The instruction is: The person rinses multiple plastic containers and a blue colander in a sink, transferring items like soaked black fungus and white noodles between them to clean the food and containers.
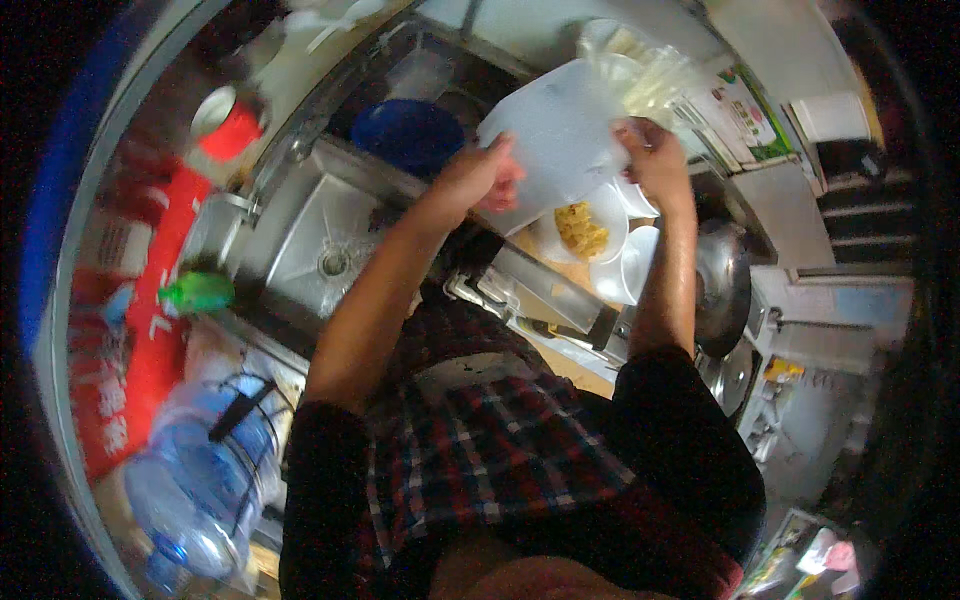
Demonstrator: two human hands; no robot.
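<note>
A translucent white plastic bag or sheet [559, 124] is stretched between my two hands, above the worktop. Its left edge is pinched by my left hand [484, 180], thumb on top. My right hand [654, 159] grips the opposite edge, with some blur. Just below the plastic sits a white bowl [546, 238] with yellow food pieces [579, 229] in it. Beside that bowl, near my right forearm, is another white bowl [626, 266]. The plastic partly hides the worktop behind it.
At left is a steel sink [300, 247], with a blue basin [409, 133] beyond it. A green bottle [202, 291] and a large blue water jug [195, 480] stand further left. A dark wok [720, 289] is at right. A black-and-yellow handle [551, 328] lies near my waist.
</note>
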